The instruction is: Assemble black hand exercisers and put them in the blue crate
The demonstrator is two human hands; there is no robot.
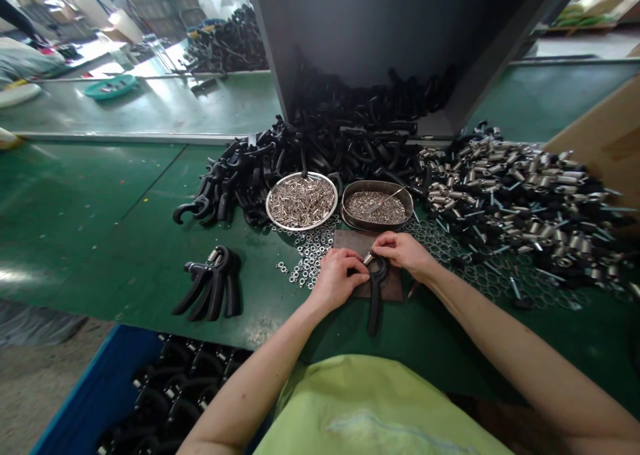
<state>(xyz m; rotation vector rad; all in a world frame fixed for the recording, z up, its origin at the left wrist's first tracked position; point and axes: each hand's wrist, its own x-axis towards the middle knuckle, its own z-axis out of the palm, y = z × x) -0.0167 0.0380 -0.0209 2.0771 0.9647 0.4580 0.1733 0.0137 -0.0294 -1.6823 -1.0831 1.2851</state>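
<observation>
A black hand-grip exerciser handle (375,305) lies over a brown square plate (395,288) in front of me, its curved end upward. At that curved end sits a silver coil spring (369,258). From the left, my left hand (341,278) closes its thumb and fingers on the handle beside the spring. My right hand (404,251) pinches at the top of the handle, next to the spring's upper end. Its fingertips hide whatever small part may be between them. To the left stands a cluster of hand-grip exercisers (215,285) with springs fitted.
Behind the plate are a round dish of metal pins (303,201) and an oval tin of small parts (377,208). Loose nuts (305,261) lie nearby. Black handles (320,148) are heaped behind; springs and screws (520,201) pile at right. A blue crate (95,381) stands lower left.
</observation>
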